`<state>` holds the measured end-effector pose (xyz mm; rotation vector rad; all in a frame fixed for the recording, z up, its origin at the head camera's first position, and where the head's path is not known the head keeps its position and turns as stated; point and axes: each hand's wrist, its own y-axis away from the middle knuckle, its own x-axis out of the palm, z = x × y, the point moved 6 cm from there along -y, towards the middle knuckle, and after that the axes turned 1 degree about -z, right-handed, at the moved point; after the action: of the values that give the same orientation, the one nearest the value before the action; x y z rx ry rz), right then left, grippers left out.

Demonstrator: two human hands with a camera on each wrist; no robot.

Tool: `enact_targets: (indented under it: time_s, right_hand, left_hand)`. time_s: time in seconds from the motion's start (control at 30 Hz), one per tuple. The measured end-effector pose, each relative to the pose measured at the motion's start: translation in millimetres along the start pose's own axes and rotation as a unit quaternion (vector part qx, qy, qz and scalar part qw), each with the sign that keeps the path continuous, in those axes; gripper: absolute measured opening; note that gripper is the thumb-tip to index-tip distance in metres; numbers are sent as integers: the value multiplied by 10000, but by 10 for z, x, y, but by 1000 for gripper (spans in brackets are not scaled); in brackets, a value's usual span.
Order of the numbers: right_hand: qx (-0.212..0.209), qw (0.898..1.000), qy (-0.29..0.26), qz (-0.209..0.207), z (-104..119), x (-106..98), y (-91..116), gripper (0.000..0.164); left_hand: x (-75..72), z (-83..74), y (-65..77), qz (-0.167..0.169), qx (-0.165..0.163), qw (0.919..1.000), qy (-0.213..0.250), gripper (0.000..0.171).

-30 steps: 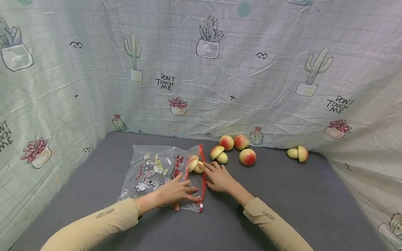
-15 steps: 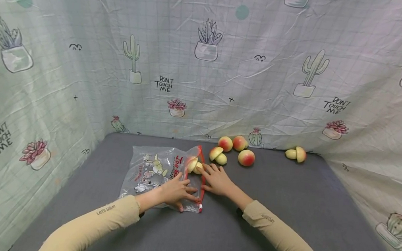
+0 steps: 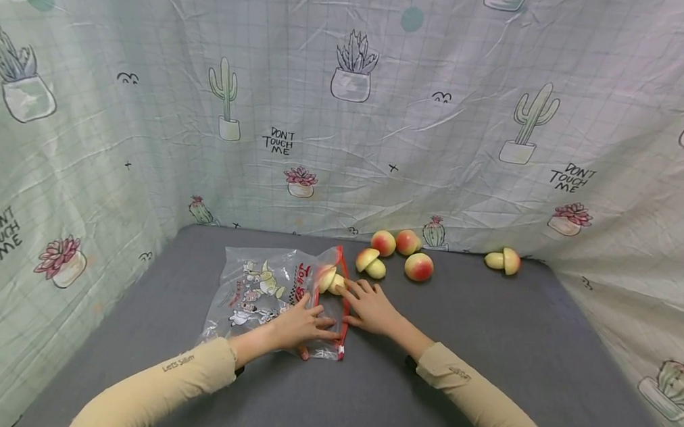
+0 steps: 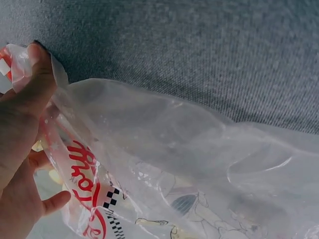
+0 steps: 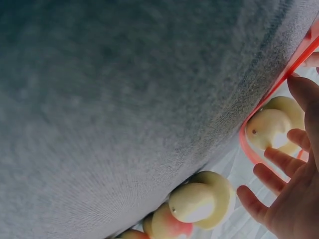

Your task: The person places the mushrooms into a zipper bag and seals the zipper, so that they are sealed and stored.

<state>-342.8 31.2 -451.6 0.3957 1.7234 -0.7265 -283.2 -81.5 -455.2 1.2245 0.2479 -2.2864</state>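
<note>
A clear plastic zip bag (image 3: 231,299) with red lettering, cartoon animals and a red zip edge lies on the grey table, its mouth facing right. Just inside the mouth is a toy mushroom (image 3: 326,280) with a pale yellow stem. My left hand (image 3: 295,325) rests on the bag near the mouth, fingers spread; in the left wrist view its thumb (image 4: 39,67) lies against the bag's edge. From the right, my right hand (image 3: 375,308) reaches to the mouth with fingers extended. Its fingertips are at the mushroom's stem, and its thumb (image 5: 302,92) is at the red edge.
Behind my right hand lie another toy mushroom (image 3: 371,263) on its side and several more with red-and-yellow caps, such as one mushroom (image 3: 419,267). One further mushroom (image 3: 504,261) lies at the far right. A cactus-print curtain (image 3: 399,123) closes off the table's back and sides.
</note>
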Motion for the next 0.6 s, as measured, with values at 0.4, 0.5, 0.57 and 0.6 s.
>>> enact_targets:
  time_s: [0.4, 0.5, 0.57, 0.6]
  right_hand:
    - [17, 9998, 216, 43, -5, -2, 21, 80]
    - [42, 9998, 209, 56, 3, 9, 16, 81]
    - [70, 9996, 247, 75, 4, 14, 13, 82]
    - [76, 9996, 251, 75, 5, 13, 9, 82]
  left_hand:
    - [-30, -25, 17, -226, -57, 9981, -570, 76]
    - [-15, -36, 18, -265, -66, 9980, -578, 75]
    - [-13, -38, 21, -316, -75, 9980, -539, 75]
    - [-13, -38, 24, -348, -82, 9980, -523, 75]
